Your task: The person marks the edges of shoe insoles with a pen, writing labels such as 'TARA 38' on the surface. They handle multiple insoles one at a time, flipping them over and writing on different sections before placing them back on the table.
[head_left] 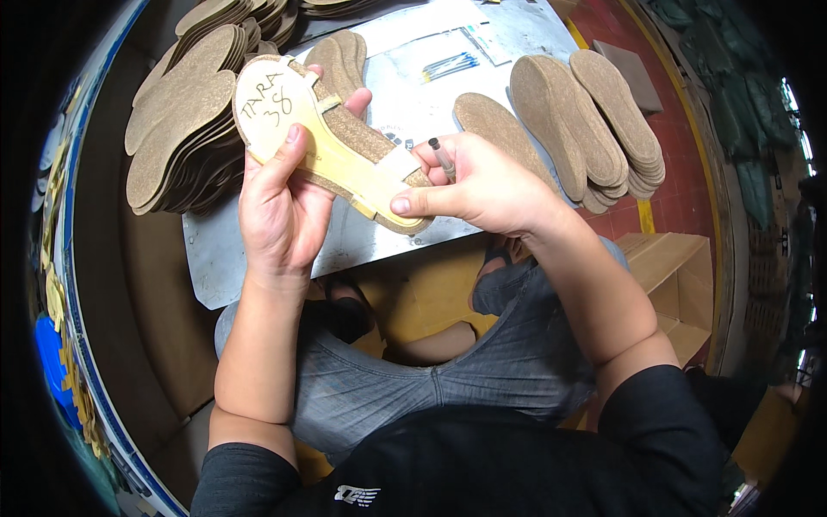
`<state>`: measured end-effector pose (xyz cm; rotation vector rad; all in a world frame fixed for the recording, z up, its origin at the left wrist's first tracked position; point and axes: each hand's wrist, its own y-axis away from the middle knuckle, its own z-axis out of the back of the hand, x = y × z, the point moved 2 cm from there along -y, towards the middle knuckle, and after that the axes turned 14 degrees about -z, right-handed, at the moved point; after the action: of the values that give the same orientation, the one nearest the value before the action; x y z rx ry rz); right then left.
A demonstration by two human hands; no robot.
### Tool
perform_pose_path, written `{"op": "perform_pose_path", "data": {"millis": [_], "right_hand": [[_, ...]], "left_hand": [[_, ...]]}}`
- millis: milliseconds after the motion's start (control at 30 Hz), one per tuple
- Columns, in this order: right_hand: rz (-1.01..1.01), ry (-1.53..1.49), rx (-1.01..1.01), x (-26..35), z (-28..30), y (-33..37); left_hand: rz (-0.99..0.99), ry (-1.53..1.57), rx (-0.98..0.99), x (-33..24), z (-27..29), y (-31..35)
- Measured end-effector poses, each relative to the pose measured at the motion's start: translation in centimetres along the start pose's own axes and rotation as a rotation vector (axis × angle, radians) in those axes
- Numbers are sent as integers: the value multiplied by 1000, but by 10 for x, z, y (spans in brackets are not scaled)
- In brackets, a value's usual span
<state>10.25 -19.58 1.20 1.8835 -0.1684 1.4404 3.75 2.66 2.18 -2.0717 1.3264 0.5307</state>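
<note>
Template (336,175) in hands (289,215), open carton (689,289) below

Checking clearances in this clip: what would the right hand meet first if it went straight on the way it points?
The right hand would first meet the pale yellow piece held against the cork insole; its thumb seems to touch it. Farther along lies the left hand, though depth is unclear.

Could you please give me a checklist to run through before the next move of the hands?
1. Yellow template lying against the cork insole: ok.
2. Left hand gripping both: ok, thumb on the template.
3. Right hand at the narrower end: ok, thumb there.
4. Pen in hand: ok, in the right fingers.
5. Pen tip touching the cork: cannot tell.
</note>
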Motion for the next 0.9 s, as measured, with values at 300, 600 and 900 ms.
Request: {"op": "perform_pose_path", "data": {"millis": [300, 600, 900], "right_hand": [[309, -38, -446, 23, 36, 21], [174, -140, -169, 16, 47, 25], [201, -151, -160, 12, 44, 21]], "left_hand": [[262, -191, 189, 10, -14, 10], [531, -214, 276, 21, -26, 25], [584, -239, 268, 22, -26, 26]]}}
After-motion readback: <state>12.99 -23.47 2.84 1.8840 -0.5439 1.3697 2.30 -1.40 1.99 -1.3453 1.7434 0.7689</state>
